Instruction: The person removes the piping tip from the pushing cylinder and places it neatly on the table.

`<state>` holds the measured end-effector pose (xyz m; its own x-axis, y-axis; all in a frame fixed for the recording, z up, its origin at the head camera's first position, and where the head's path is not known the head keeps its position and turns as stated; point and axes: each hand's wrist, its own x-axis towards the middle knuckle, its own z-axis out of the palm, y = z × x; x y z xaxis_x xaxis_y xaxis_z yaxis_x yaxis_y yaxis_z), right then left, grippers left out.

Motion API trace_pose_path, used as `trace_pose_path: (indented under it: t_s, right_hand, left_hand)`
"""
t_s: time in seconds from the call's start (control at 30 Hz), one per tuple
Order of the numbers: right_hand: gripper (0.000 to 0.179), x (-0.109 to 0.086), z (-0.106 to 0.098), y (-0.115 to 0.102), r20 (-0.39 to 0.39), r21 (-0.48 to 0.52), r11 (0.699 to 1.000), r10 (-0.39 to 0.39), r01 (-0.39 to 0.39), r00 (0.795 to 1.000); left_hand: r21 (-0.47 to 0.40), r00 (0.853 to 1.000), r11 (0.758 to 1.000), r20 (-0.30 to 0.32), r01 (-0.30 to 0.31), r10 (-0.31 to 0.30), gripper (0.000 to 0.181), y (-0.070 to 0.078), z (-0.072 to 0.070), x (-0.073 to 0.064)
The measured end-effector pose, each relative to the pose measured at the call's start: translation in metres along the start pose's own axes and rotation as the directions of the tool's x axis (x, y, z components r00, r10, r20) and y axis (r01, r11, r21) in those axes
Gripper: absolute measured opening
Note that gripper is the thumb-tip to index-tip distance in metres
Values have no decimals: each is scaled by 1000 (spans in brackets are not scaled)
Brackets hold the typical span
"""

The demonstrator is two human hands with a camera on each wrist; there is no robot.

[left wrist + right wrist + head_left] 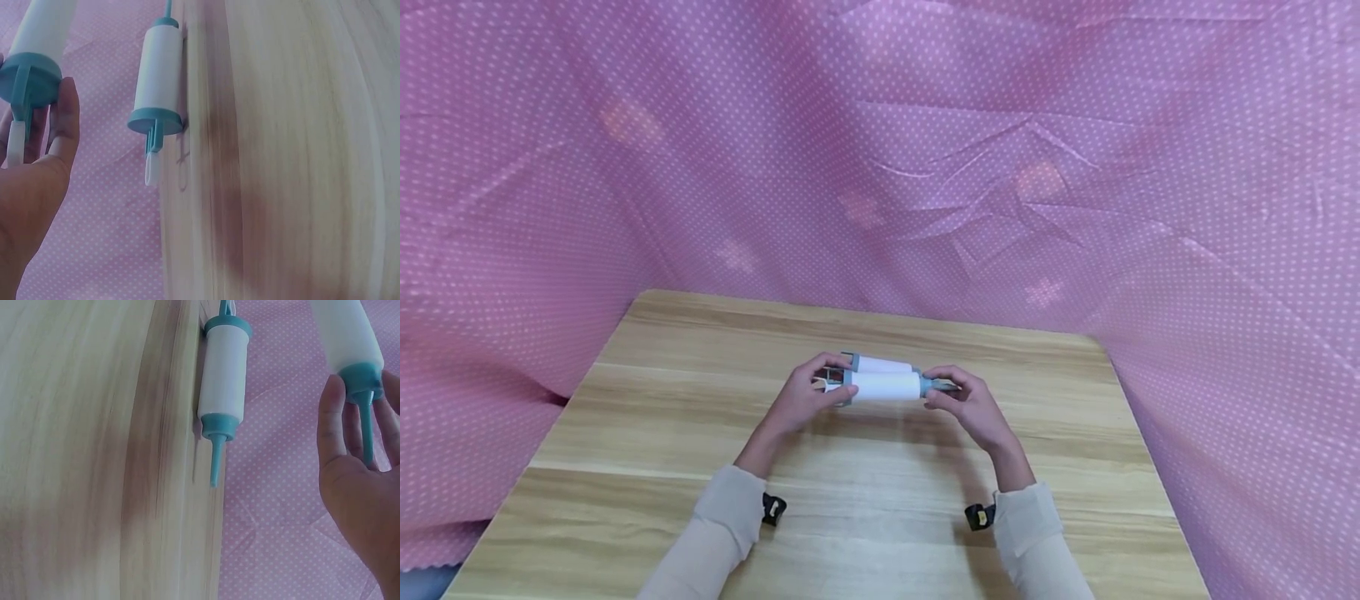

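Note:
A white syringe-like dispenser (886,386) with teal ends is held level above the table, between both hands. My left hand (799,400) grips its wide teal cap (34,81), which has a teal stem and a white piece sticking out. At the other end, my right hand (976,410) pinches the teal collar (359,375) beside a long thin nozzle (366,428). A second dispenser (224,372) of the same look lies on the table just behind, its white loop (151,169) and nozzle pointing opposite ways. In the head view the held one partly hides it.
The wood-grain table (895,517) has its far edge just beyond the second dispenser. Pink dotted cloth (880,167) hangs behind the table and along both sides. Black wrist straps (772,508) show near both sleeves.

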<state>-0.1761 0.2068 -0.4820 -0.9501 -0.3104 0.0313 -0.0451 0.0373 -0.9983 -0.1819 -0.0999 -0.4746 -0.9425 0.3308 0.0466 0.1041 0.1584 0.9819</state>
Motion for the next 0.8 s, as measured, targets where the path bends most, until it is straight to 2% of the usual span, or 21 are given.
trace_pose_path:
  t_s: [0.1, 0.27, 0.4, 0.53, 0.8]
  right_hand:
    - [23, 1, 1, -1, -29, -10, 1000, -5, 5, 1000]
    - [33, 2, 1, -1, -58, -12, 999, 31, -32, 998]
    - [38, 2, 1, 1, -22, 16, 997, 77, -77, 997]
    - [36, 1, 0, 3, 11, 22, 996, 89, -89, 996]
    - [32, -1, 0, -1, 4, -17, 998, 53, -53, 999]
  left_hand:
    - [-5, 1000, 1000, 1, 8, -8, 36, 14, 0, -5]
    - [3, 1000, 1000, -10, -3, 3, 38, 15, -1, -7]
    - [20, 1000, 1000, -25, -9, 9, 39, -1, -2, -1]
    - [27, 999, 999, -34, -33, 33, 38, -17, -2, 4]
    - [-14, 997, 998, -47, -68, 67, 38, -24, -2, 3]
